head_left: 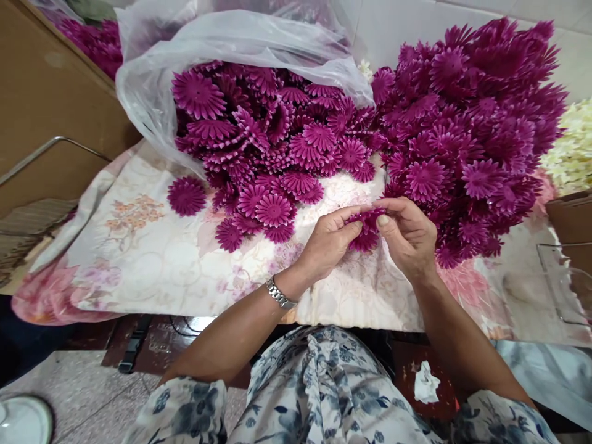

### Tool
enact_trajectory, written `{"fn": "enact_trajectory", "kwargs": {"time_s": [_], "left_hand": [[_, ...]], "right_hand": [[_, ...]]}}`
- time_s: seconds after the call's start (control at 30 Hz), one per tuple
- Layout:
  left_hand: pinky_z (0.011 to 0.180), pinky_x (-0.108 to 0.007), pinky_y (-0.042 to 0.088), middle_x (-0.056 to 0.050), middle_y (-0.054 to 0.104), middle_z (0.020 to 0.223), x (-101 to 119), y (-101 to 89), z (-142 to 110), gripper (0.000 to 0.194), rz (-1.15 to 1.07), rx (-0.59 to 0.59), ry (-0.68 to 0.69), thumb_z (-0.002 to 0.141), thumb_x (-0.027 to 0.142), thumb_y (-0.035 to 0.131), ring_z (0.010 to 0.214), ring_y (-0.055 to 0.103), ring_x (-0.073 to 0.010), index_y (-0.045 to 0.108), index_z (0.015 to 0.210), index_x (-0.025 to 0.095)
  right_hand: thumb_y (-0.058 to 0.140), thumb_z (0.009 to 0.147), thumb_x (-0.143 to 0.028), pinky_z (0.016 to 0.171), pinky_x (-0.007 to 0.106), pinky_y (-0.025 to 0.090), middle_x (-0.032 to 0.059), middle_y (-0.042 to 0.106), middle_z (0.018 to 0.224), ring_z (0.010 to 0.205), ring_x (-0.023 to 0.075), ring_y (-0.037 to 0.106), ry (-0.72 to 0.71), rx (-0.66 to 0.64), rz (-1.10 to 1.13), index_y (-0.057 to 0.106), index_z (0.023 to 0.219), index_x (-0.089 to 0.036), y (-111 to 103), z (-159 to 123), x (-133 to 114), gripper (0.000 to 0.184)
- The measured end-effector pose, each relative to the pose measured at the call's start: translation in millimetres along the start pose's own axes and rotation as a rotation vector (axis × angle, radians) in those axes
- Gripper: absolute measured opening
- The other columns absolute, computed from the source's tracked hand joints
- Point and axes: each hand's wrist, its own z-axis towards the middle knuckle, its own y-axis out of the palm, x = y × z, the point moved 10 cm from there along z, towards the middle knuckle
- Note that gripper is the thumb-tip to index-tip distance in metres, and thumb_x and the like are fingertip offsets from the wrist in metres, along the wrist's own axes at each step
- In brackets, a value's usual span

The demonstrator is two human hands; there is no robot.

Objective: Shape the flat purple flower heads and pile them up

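Note:
Between my two hands is a magenta artificial flower piece [364, 239] with narrow pale-tipped petals, just above the floral cloth. My left hand [329, 239], with a metal watch on its wrist, pinches the piece's left side between thumb and fingers. On its right side, the thumb and fingertips of my right hand [409, 237] grip it too. Whether it is one layer or several stacked ones I cannot tell. Behind my hands, many loose magenta flower pieces [272, 211] spill from a clear plastic bag [152, 80]. A tall heap of magenta flowers [467, 142] stands right of them.
A floral cloth [176, 265] covers the table. One single flower piece [186, 196] lies apart at left. Cardboard boxes [55, 92] stand on the left, another box [573, 240] at right beneath pale yellow flowers [571, 148]. A tiled wall [393, 21] closes the back.

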Motion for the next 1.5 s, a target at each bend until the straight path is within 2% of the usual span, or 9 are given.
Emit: {"fn": "enact_trajectory", "kwargs": {"time_s": [0.1,0.4,0.6,0.77,0.97,1.1,1.2,1.33,1.5], "left_hand": [[0.077,-0.025,0.046,-0.002,0.069,0.08,-4,0.2,0,0.016,0.018,-0.015,-0.006,0.071,0.015,0.063,0.077,0.06,-0.012,0.071,0.084,0.016],[0.064,-0.022,0.047,0.0,0.064,0.075,6,-9.3,2,0.008,0.32,0.043,0.073,0.072,0.018,0.063,0.069,0.058,-0.0098,0.066,0.078,0.016],[0.05,-0.019,0.044,0.003,0.059,0.064,8,-7.3,2,0.008,0.331,0.018,0.08,0.076,0.024,0.061,0.055,0.055,-0.0074,0.06,0.075,0.016],[0.048,-0.019,0.042,0.003,0.059,0.062,5,-5.3,-1,0.01,0.328,0.012,0.053,0.075,0.025,0.063,0.052,0.054,-0.0071,0.06,0.075,0.016],[0.047,-0.018,0.038,0.003,0.053,0.06,1,-8.2,0,0.023,0.226,0.014,-0.001,0.076,0.036,0.065,0.051,0.046,-0.0055,0.058,0.07,0.015],[0.053,-0.017,0.04,0.003,0.053,0.061,10,-17.7,2,0.019,0.193,0.1,0.061,0.074,0.028,0.067,0.056,0.048,-0.0046,0.057,0.065,0.014],[0.042,-0.019,0.038,0.005,0.051,0.056,1,-17.3,2,0.015,0.169,0.093,-0.055,0.073,0.026,0.065,0.044,0.045,-0.0051,0.056,0.068,0.015],[0.033,-0.019,0.032,0.007,0.048,0.049,-2,-13.8,2,0.007,0.162,0.081,-0.096,0.072,0.021,0.061,0.034,0.045,-0.0068,0.055,0.073,0.016],[0.032,-0.019,0.031,0.007,0.046,0.05,-12,-2.4,-2,0.008,0.119,0.012,-0.179,0.077,0.023,0.057,0.033,0.045,-0.0065,0.054,0.075,0.016]], "right_hand": [[0.062,0.079,-0.023,0.073,0.029,0.047,0.0018,0.062,0.086,0.079,0.014,0.058,0.0,-0.073,0.031,0.064,0.095,-0.02,7,0,0,0.016],[0.053,0.079,-0.014,0.06,0.024,0.04,-0.0014,0.061,0.078,0.064,0.0091,0.05,0.192,-0.018,0.104,0.065,0.091,-0.02,0,-5,25,0.018],[0.061,0.078,-0.023,0.07,0.027,0.045,0.0024,0.063,0.097,0.081,0.0127,0.057,0.19,-0.124,0.148,0.063,0.103,-0.021,9,-2,19,0.025],[0.068,0.076,-0.03,0.06,0.023,0.043,-0.0014,0.062,0.076,0.065,0.0095,0.054,0.252,-0.161,0.297,0.065,0.084,-0.02,15,-2,30,0.013],[0.065,0.08,-0.035,0.051,0.02,0.034,-0.0057,0.05,0.061,0.052,0.0049,0.04,0.257,-0.044,0.335,0.059,0.076,-0.018,5,-3,35,0.018],[0.057,0.085,-0.041,0.049,0.021,0.03,-0.0054,0.041,0.056,0.051,0.0053,0.035,0.195,0.031,0.23,0.052,0.065,-0.018,-5,0,29,0.032],[0.054,0.085,-0.048,0.048,0.022,0.028,-0.0048,0.035,0.054,0.051,0.0056,0.032,0.156,0.097,0.156,0.042,0.054,-0.018,-14,1,26,0.045],[0.054,0.083,-0.055,0.044,0.023,0.023,-0.0057,0.028,0.048,0.046,0.0054,0.027,0.236,0.195,0.148,0.032,0.048,-0.019,-21,-4,38,0.054],[0.055,0.082,-0.055,0.044,0.023,0.027,-0.0053,0.033,0.048,0.046,0.0063,0.033,0.316,0.172,0.221,0.038,0.05,-0.019,-12,-9,46,0.05]]}}
